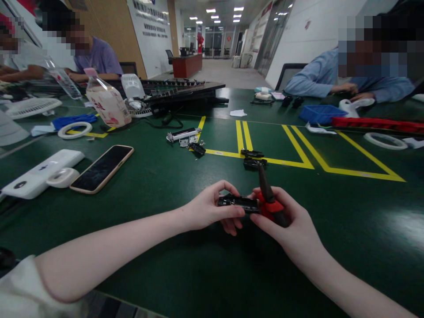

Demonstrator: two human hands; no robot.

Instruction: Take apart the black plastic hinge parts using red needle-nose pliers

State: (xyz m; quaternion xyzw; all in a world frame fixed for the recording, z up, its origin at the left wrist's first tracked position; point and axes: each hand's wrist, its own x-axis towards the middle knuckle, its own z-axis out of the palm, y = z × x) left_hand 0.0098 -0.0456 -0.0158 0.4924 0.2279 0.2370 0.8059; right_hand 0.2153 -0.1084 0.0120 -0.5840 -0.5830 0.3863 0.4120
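My left hand (210,206) is closed round the left end of a small, long black plastic part (239,203), with the thumb along its near side. In my right hand (296,221) is a pair of needle-nose pliers (266,185) with red and black handles, jaws pointing up and away from the part. The right fingertips also meet the part's right end. Beyond my hands, two more black parts (254,163) lie by the yellow tape. Left of these are a silver and black metal piece (183,134) and another small black part (198,148).
On the left of the green table (149,256) are a phone (102,168), a white power bank (43,172), tape rolls (62,177) and a bottle (107,101). A blue tray (321,114) stands at the right. Several people sit across the table.
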